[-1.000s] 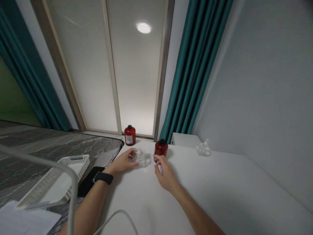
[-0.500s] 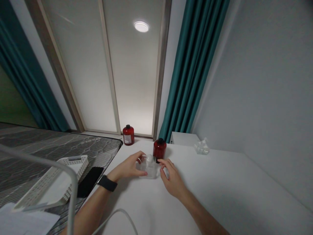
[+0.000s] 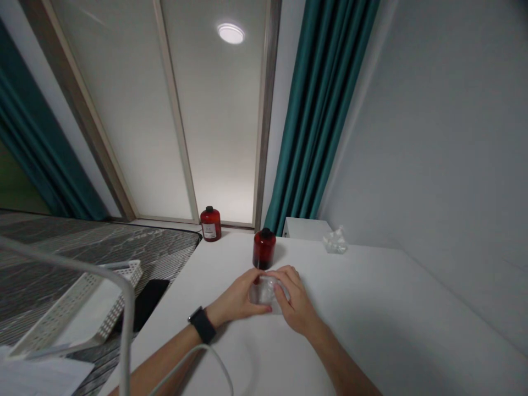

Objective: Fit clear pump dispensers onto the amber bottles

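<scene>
A clear plastic container (image 3: 264, 291) sits on the white table (image 3: 355, 330), just in front of a dark red bottle (image 3: 264, 248) with a black cap. My left hand (image 3: 241, 297) grips the container's left side. My right hand (image 3: 293, 300) wraps over its right side, so much of the container is hidden. A second red bottle (image 3: 210, 224) with a white label stands at the table's far edge. A black watch (image 3: 202, 324) circles my left wrist.
Crumpled clear plastic (image 3: 335, 241) lies at the far right, beyond it a white cabinet (image 3: 305, 228). Left of the table are a black phone (image 3: 145, 304), a white perforated basket (image 3: 124, 278) and a grey mat (image 3: 82, 242). A white cable (image 3: 206, 363) crosses near my left forearm.
My hands have closed in from both sides onto the clear container. It now sits nearer to me, further from the dark red bottle. The view has tilted slightly lower.
</scene>
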Demonstrator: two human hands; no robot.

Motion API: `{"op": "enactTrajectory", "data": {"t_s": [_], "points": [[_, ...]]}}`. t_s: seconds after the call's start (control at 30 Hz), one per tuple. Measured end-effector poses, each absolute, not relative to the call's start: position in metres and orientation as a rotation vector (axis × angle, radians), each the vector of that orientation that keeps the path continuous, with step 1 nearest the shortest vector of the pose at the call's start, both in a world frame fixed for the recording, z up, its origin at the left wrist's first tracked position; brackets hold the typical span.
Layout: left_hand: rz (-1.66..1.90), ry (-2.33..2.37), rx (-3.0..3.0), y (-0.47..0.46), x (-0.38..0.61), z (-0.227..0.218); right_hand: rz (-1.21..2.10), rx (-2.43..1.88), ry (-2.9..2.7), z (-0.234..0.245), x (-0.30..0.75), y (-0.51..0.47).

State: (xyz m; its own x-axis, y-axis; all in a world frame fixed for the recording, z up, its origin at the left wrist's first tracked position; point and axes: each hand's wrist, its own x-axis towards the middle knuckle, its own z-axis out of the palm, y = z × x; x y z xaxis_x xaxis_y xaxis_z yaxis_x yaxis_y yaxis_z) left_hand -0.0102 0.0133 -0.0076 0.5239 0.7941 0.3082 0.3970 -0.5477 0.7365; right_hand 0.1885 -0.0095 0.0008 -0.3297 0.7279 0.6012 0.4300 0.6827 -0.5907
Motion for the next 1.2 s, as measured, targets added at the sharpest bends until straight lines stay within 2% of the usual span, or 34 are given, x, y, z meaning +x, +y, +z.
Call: {"op": "enactTrajectory", "data": {"t_s": [0.77,0.97,1.2], "points": [[0.837,0.884,2.151,0.016,-0.011,-0.006,0.589,-0.997,-2.036,0.007,0.188,-0.009],[0.787,0.941,2.172,0.017,-0.014,-0.007,0.534,-1.019,-2.000,0.001,0.189,-0.007],[0.806,0.934,2.204,0.016,-0.015,-0.003,0.575,-0.921,-1.926,0.002,0.199,0.001]]}}
